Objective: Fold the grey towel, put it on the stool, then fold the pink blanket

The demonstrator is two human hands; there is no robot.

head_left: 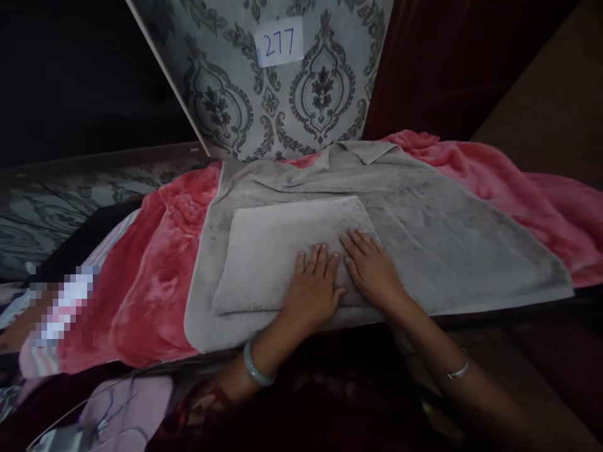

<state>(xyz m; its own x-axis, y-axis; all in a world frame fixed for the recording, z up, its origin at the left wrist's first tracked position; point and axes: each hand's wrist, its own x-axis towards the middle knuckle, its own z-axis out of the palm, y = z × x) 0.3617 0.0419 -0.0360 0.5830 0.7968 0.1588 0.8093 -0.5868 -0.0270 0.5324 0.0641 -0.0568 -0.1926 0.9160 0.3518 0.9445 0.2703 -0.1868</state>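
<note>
Cloth, grey and folded into a flat, soft-looking rectangle (pixel 264 251), lies directly beneath two bare hands, seen from above. The left grip (pixel 313 285) rests palm down on its lower right part, fingers slightly spread and pointing away from the person, thumb held out toward the right. The right grip (pixel 372 270) also lies flat, at the rectangle's right edge, with its fingers close together, slanting up and to the left; the two hands are near each other but apart. Neither is pinching anything.

The folded piece is pale grey with a plush, slightly fuzzy surface. Its far edge is fairly straight, its left edge slants, and its near edge shows a darker line of shadow. It sits on the left half of a larger grey cloth (pixel 452 245), which is spread out, wrinkled along the far side, with one corner turned over there. Under that, a pink-red plush blanket (pixel 155 270) shows on both sides, with a striped border at far left.

A pale bangle (pixel 251 366) circles the left wrist, and a thin silvery bangle (pixel 456 375) the right. Beyond the cloths, a white paper (pixel 279 42) handwritten "277" is fixed to a grey damask-patterned panel (pixel 268 100).
</note>
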